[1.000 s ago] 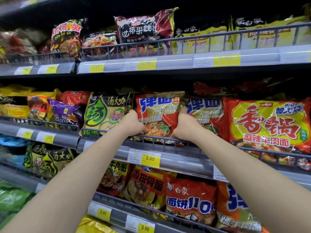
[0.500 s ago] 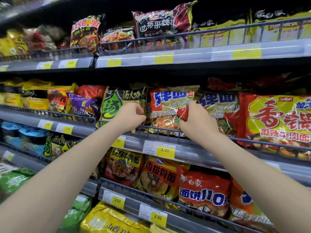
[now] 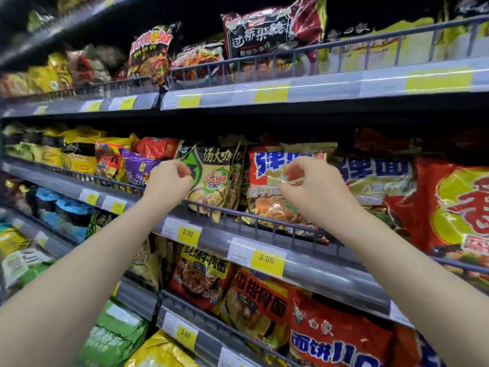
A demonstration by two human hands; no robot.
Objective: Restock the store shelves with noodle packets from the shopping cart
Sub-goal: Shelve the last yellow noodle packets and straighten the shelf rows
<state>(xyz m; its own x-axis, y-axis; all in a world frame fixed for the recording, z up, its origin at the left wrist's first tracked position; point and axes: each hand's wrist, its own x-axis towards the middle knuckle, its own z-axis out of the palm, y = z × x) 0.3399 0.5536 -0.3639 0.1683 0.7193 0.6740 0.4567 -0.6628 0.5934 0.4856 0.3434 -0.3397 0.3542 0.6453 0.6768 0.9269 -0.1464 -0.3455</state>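
A red-and-gold noodle packet [image 3: 266, 168] with blue letters stands upright on the middle shelf [image 3: 330, 263], behind the wire rail. My right hand [image 3: 315, 189] hovers just in front of the packet's right half, fingers loosely curled, holding nothing. My left hand [image 3: 169, 182] is raised at the left edge of a green-and-black packet [image 3: 215, 178], fingers also loosely curled and empty. The shopping cart is out of view.
Packets fill the shelves above [image 3: 275, 30] and below [image 3: 260, 305]. A second blue-lettered packet [image 3: 375, 178] and a big red-and-yellow one [image 3: 455, 205] stand to the right. A wire rail [image 3: 225, 211] fronts each shelf, with yellow price tags [image 3: 266, 258] beneath.
Both hands have let go of the red-and-gold packet, which now stands on the shelf, and have drawn back and apart. The view has swung to the left.
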